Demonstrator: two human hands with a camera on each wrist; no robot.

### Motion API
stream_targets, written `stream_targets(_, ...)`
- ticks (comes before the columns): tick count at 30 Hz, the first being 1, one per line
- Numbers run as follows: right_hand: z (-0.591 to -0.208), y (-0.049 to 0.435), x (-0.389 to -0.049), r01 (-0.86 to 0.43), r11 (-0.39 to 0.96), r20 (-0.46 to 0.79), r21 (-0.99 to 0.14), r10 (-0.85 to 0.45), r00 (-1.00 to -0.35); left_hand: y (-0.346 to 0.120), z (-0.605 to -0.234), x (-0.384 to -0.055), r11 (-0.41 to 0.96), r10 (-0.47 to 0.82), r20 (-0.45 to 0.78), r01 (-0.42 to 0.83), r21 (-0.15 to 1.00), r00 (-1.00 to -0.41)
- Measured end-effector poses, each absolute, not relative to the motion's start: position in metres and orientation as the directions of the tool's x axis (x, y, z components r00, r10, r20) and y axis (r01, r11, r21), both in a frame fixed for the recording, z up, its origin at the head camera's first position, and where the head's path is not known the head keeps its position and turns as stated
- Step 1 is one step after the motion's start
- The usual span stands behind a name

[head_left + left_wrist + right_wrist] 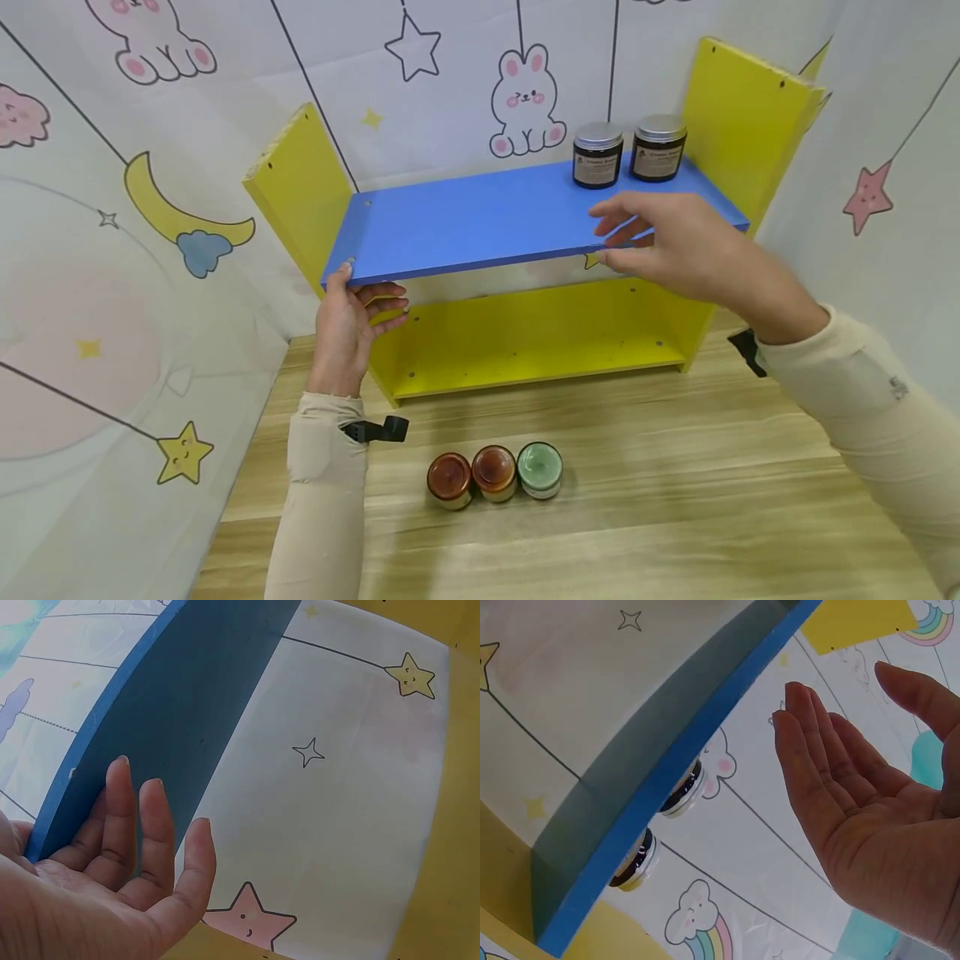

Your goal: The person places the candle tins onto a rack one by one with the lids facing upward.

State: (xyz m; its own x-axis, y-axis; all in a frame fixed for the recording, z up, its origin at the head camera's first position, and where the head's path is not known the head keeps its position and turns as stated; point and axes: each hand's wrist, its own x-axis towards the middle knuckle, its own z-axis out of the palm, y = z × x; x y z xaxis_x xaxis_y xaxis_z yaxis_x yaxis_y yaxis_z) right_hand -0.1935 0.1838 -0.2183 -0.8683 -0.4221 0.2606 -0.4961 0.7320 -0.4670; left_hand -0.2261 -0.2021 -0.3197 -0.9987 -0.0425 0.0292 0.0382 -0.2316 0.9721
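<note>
A blue shelf board (465, 212) spans two yellow side panels. At its front left corner my left hand (345, 333) holds the edge, thumb on top and the other fingers loosely bent below; the left wrist view shows these fingers (156, 825) under the board. My right hand (675, 242) hovers by the front edge toward the right, fingers slightly bent and holding nothing. Behind it on the board stand two dark jars with silver lids, the left jar (597, 157) and the right jar (657, 150). The right wrist view shows the right hand (877, 802) apart from the board.
On the wood-patterned surface (675, 483) stand two reddish-brown jars (450, 479) (495, 472) and a green jar (540, 469) in a row. The unit's yellow lower board (525, 333) lies beneath the blue one. Patterned white cloth (450, 108) hangs behind and at both sides.
</note>
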Motion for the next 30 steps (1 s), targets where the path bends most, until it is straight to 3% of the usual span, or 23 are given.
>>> stream_targets(19, -0.311, 0.169, -0.151, -0.526, 0.595, 0.247, -0.608, -0.488, -0.837, -0.203, -0.32, -0.227, -0.216, -0.041, 0.024, 0.032, 0.976, -0.999)
stream_targets(30, -0.363, 0.157, -0.14, -0.434, 0.555, 0.125, -0.71, -0.507, -0.853, -0.202, -0.32, -0.226, -0.207, -0.06, 0.039, 0.051, 0.977, -0.997)
